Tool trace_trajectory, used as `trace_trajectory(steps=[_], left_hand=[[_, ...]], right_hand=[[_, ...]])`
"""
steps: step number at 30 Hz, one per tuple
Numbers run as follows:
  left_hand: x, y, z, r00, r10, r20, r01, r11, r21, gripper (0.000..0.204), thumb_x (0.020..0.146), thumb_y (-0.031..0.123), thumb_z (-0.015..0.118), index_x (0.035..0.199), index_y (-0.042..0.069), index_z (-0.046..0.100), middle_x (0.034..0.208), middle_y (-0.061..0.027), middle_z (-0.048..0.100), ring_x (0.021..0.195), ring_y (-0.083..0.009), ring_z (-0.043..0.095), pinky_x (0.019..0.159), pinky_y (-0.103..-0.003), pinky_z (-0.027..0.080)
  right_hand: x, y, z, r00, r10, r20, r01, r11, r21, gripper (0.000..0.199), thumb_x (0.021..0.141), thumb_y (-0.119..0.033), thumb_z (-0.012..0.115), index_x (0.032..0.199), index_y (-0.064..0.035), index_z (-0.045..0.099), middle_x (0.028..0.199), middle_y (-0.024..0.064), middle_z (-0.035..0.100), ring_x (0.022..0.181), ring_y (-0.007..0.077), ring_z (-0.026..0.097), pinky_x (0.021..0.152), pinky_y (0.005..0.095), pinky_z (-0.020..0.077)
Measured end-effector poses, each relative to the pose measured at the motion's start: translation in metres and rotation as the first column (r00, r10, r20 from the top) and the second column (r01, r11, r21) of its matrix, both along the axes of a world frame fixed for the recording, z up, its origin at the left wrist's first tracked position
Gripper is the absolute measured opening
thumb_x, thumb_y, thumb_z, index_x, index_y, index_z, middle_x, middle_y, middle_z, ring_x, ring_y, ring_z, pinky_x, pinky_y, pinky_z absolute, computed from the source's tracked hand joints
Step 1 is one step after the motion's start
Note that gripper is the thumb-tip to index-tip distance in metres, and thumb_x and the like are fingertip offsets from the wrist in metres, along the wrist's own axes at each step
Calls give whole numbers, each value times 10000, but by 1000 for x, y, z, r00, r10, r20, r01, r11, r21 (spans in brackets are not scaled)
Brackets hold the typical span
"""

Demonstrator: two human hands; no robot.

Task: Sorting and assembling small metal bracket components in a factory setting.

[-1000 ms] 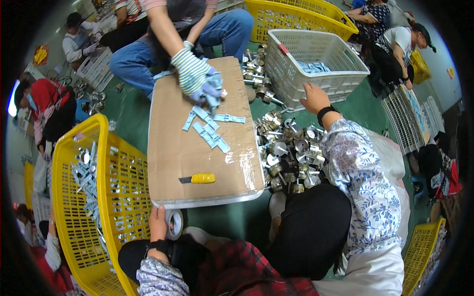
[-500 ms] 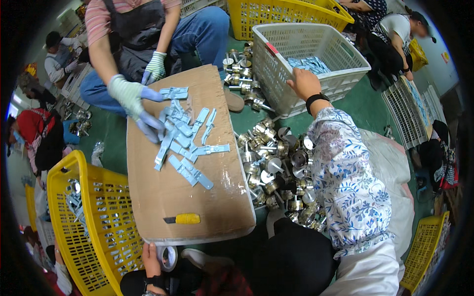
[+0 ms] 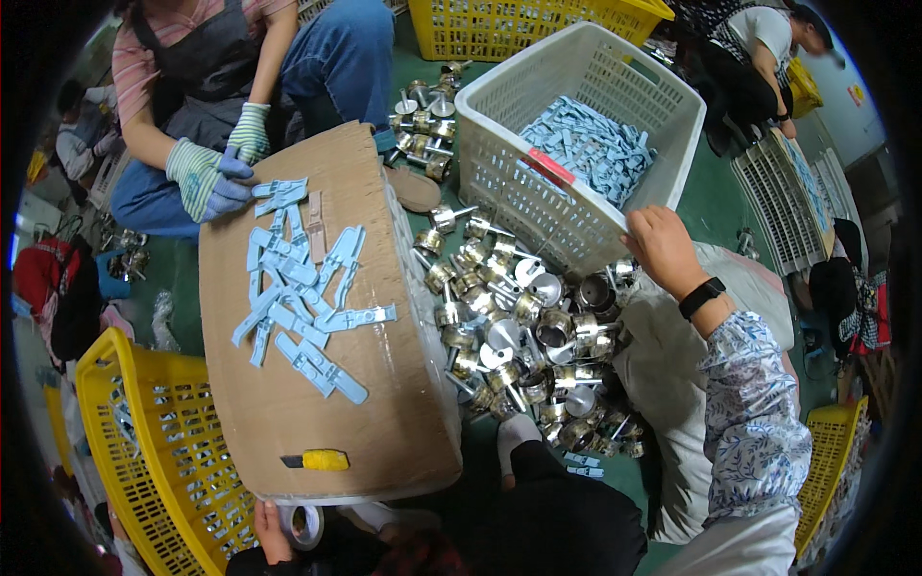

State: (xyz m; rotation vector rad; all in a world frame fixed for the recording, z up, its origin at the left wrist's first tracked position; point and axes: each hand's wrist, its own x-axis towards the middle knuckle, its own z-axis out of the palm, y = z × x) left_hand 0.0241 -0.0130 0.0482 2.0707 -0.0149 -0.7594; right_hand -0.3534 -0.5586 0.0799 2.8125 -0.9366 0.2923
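Observation:
My right hand (image 3: pixel 663 248) is closed over the near corner of a pale grey slatted crate (image 3: pixel 680 163), its fingers hooked on the rim. Many light blue plastic clip-like pieces (image 3: pixel 586 144) lie inside the crate. At the lower left, my left hand (image 3: pixel 272 531) holds the near edge of a cardboard-covered board (image 3: pixel 384 422), its fingers partly hidden. A white roll of tape (image 3: pixel 305 526) is beside that hand. More blue clips (image 3: pixel 293 274) lie heaped on the cardboard, with one pinkish piece (image 3: pixel 316 227) among them. A yellow-handled cutter (image 3: pixel 325 460) rests near the board's front.
Piled metal cup-shaped parts with stems (image 3: pixel 538 336) cover the floor between board and crate. A yellow basket (image 3: pixel 144 374) stands left, another yellow basket (image 3: pixel 519 31) behind. Across the board sits a co-worker with gloved hands (image 3: pixel 206 180). A whitish sack (image 3: pixel 663 374) lies right.
The crate has swung and tipped toward me, showing more of its clips, with my right hand on its rim. The co-worker's gloved hands have drawn back from the heap to the board's far edge.

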Motion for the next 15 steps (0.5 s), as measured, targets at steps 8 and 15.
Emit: trace_trajectory(steps=[8,15], left_hand=[[22,55,-23,987,76,142,-76,997,-10,415,901,310,469,1193,16,447,1058,-68,556,903,-157,536,748,-283,444],[28,63,-47,993,-3,115,0,1000,26,469,894,289,482,1265,16,394,1191,-79,489,1072,-182,459,918,-305,354]], right_hand=[[44,-95,19,950,-24,-311,293,409,864,447,853,-393,493,1159,-67,510,1092,130,566,996,230,533,742,334,462],[64,-206,-114,974,204,-94,-37,559,829,663,791,-255,575,1353,-76,271,1300,154,414,1238,250,352,1002,362,303]])
